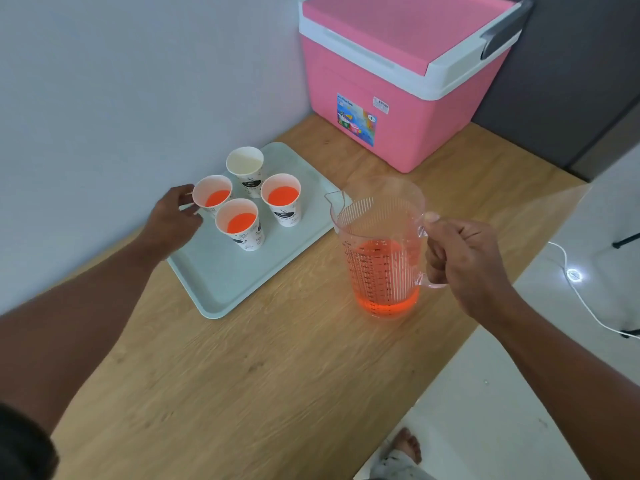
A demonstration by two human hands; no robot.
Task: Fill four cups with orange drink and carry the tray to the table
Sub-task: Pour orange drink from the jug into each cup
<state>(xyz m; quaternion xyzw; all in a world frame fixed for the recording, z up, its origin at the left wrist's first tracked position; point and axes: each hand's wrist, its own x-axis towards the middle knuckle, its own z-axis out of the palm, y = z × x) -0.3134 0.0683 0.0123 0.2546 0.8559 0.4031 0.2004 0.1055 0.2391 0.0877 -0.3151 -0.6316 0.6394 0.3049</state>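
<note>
A pale green tray (221,285) lies on the wooden counter and carries four white paper cups. The left cup (212,195), the front cup (239,223) and the right cup (282,199) hold orange drink. The back cup (245,164) shows no drink inside. My left hand (173,216) rests at the left cup, fingers touching its side. My right hand (464,261) grips the handle of a clear measuring jug (379,251), upright to the right of the tray, with orange drink in its lower part.
A pink cooler box (398,81) with a white-rimmed lid stands at the back of the counter (277,375). A wall runs along the left. The counter's right edge drops to a white floor with a white cable (581,299). A foot (405,445) shows below.
</note>
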